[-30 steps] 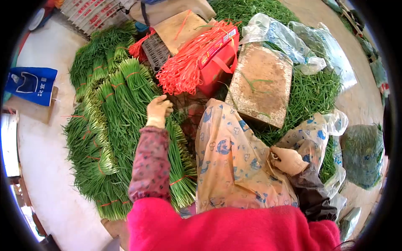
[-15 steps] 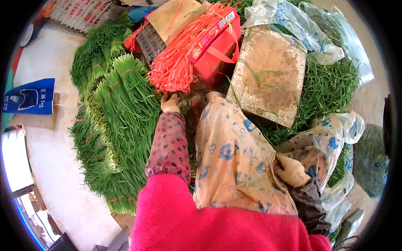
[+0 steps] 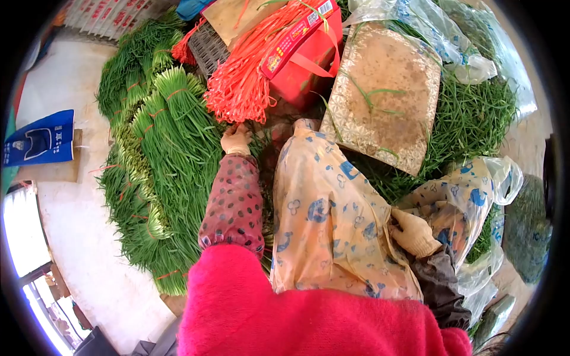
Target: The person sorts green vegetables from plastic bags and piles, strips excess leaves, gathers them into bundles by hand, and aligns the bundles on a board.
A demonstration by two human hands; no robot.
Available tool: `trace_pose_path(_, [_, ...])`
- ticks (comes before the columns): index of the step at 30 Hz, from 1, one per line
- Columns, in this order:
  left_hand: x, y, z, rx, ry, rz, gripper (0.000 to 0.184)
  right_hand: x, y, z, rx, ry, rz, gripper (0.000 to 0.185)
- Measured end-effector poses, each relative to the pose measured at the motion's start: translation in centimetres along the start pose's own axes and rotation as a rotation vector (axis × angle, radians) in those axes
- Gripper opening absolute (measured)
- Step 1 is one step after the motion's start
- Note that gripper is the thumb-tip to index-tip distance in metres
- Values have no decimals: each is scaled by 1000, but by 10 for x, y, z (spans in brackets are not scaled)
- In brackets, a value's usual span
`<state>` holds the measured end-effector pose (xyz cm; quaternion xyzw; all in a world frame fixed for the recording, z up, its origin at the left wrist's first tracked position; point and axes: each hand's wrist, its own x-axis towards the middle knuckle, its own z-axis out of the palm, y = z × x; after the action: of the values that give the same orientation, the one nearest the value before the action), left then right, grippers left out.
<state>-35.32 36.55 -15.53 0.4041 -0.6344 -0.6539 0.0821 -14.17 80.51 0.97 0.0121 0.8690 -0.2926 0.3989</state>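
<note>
Left hand [image 3: 236, 139] has been moved up since a second ago, from over the green bundles [image 3: 178, 118] to the dangling ends of the red strips [image 3: 243, 83]; the view's been tipped a bit too. Taking the middle of the view as the clock's centre, that hand is now parked at 10 o'clock, and the strips are piled at 11, draped against a red bag [image 3: 300, 80] at 12. Its fingers are bent in by the strip ends, but whether a strip is being pinched honestly can't be told.

Right hand [image 3: 415, 234] is rested at 4 o'clock on the patterned plastic cover [image 3: 314, 255], which is spread over the lap toward 5. Its thumb is laid forward and the other fingers are tucked under; can't tell if a fold is being pinched.

Green bundles are stacked between 9 and 10, tied with red bands. A stained board [image 3: 386, 89] is propped between 1 and 2, with loose greens [image 3: 481, 124] heaped beside it toward 2:30. Way out at 9, a blue bag [image 3: 53, 148] can be seen.
</note>
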Motion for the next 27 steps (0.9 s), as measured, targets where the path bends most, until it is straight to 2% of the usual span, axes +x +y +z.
trace_pose_path(2, [-8, 8, -6, 122, -44, -39, 31, -1, 1, -1, 1, 13, 1, 37])
trace_pose_path(3, [-21, 14, -9, 321, -33, 1, 35, -1, 1, 2, 10, 22, -2, 37])
trace_pose_path(4, [-32, 24, -15, 323, -30, 11, 35, -1, 3, 4, 15, 25, -11, 37])
trace_pose_path(6, [-56, 45, -25, 1052, -124, 348, 35, 0, 10, 6, 4, 60, -44, 37])
trace_pose_path(7, [-55, 41, -38, 1171, -84, 553, 29, -1, 9, 7, 13, 65, -52, 37])
trace_pose_path(10, [-96, 83, -62, 1167, -38, 617, 28, -3, 11, 8, 7, 106, -59, 35])
trace_pose_path(12, [-133, 122, -76, 1187, 48, 561, 27, -5, 16, 9, 9, 112, -77, 33])
trace_pose_path(13, [-114, 118, -108, 1138, 71, 654, 26, -6, 13, 6, 20, 118, -80, 31])
trace_pose_path(14, [-139, 144, -113, 1144, 140, 662, 25, -5, 16, 9, 14, 127, -77, 29])
trace_pose_path(15, [-127, 143, -147, 1006, 220, 669, 25, -9, 17, 10, 1, 127, -78, 30])
trace_pose_path(16, [-151, 169, -150, 1084, 273, 870, 25, -7, 17, 10, -8, 133, -90, 30])
trace_pose_path(17, [-171, 194, -153, 1120, 330, 915, 26, -8, 17, 8, 3, 148, -112, 29])
trace_pose_path(18, [-172, 208, -168, 1061, 269, 1264, 25, -13, 19, 9, 13, 150, -129, 29])
trace_pose_path(20, [-194, 249, -173, 857, 131, 1190, 30, -8, 19, 8, 13, 141, -117, 28])
trace_pose_path(21, [-218, 271, -159, 940, 198, 1188, 32, -9, 18, 7, 27, 123, -135, 27])
trace_pose_path(22, [-226, 287, -147, 768, 56, 1228, 30, -9, 18, 4, 38, 110, -150, 26])
trace_pose_path(24, [-262, 313, -98, 789, -76, 1248, 29, -11, 18, 4, 75, 121, -166, 22])
trace_pose_path(26, [-274, 333, -52, 831, -481, 1296, 28, -6, 18, 3, 70, 104, -188, 21])
trace_pose_path(27, [-282, 341, -19, 961, -673, 1269, 26, -9, 19, 8, 94, 112, -203, 20])
